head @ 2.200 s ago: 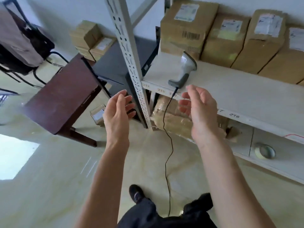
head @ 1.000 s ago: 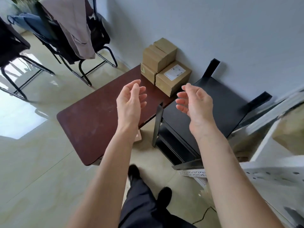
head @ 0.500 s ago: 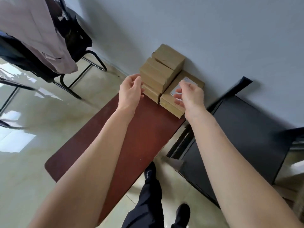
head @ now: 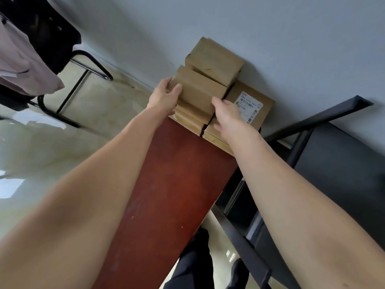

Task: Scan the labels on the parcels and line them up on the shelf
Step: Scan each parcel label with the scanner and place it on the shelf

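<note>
Brown cardboard parcels are stacked at the far end of a dark red table [head: 166,195], against the wall. My left hand [head: 163,97] grips the left side of the middle parcel [head: 198,92] in the stack, thumb on its front face. My right hand [head: 227,115] holds the same parcel's right end, fingers curled at its corner. A smaller parcel [head: 214,59] lies on top of it. To the right sits a lower parcel with a white barcode label [head: 250,107], face up. More flat parcels lie underneath. The shelf and scanner are out of view.
A black cabinet or stand [head: 333,174] stands right of the table, close to my right forearm. Black chairs [head: 52,49] draped with a pink garment stand at the far left on the glossy floor. The grey wall is directly behind the parcels.
I have turned from the shelf to the red table and leaned in. Both hands went from open in the air to closing on the sides of the middle parcel.
</note>
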